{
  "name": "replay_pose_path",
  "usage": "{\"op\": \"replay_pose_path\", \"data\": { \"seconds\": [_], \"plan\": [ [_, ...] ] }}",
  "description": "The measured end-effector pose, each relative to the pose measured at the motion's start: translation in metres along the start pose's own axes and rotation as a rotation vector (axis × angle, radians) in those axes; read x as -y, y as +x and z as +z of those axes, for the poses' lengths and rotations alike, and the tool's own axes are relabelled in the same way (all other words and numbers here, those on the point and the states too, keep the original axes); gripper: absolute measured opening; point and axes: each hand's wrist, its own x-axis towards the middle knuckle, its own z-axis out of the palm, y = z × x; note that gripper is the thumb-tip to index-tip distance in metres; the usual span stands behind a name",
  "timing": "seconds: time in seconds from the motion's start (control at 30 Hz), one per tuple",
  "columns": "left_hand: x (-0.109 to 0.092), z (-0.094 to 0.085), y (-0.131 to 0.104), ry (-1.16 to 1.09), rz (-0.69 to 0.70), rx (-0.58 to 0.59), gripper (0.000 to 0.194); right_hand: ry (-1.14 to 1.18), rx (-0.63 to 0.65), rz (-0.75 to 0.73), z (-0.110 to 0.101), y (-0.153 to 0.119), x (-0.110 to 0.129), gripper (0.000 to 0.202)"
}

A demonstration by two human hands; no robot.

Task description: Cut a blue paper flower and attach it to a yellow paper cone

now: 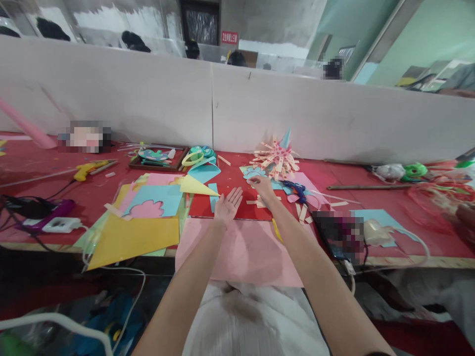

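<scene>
Red worktable [351, 173] against a low white partition [111, 94]; bare grey & green walls beyond, tops of heads showing over the edge. L hand [227, 205] open, palm up, fingers spread, over a red sheet [241, 212]. R hand [261, 188] has thumb & fingertips drawn together beside a blue scalloped cutout [254, 171]; can't tell if anything's pinched (too small).

Yellow paper cone [196, 186]: smooth, lying on its side, wide end left, point right by L hand; contact unclear. Blue strip [214, 195] near the tip. Cutout flat, flower-edged w/ darker outline, partly hidden by R hand. Pale short strips [254, 202] loose under R wrist.

Behind R hand: pink spiky ball [276, 157], pale strips sticking out all round, blue cone on top. Dk blue glue gun [297, 191] just right of R hand. Pink sheet [237, 252] at table's near edge; R forearm crosses it & part-covers a yellow curved piece [276, 230]. Left side: gold sheet [141, 240], pink scalloped cutout [148, 209] on blue paper [168, 195], yellow glue gun [86, 170], brown tray [181, 160] w/ tools.
</scene>
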Motion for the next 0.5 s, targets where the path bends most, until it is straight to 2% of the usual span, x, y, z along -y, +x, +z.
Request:
{"op": "replay_pose_path", "data": {
  "seconds": [0.03, 0.1, 0.23, 0.5],
  "plan": [
    [0.0, -0.001, 0.0, 0.007, 0.006, 0.008, 0.049, -0.135, -0.088, 0.051, -0.004, 0.002, -0.008, 0.01],
    [0.0, -0.002, 0.0, 0.021, 0.026, 0.022, 0.054, -0.205, -0.147, 0.101, -0.011, 0.005, -0.021, 0.015],
    [0.003, -0.005, 0.003, 0.027, 0.049, 0.03, 0.058, -0.257, -0.163, 0.134, -0.016, 0.003, -0.034, 0.019],
    [0.003, -0.004, 0.003, 0.016, 0.042, 0.016, 0.058, -0.35, -0.209, 0.211, -0.015, 0.007, -0.041, 0.022]
  ]
}}
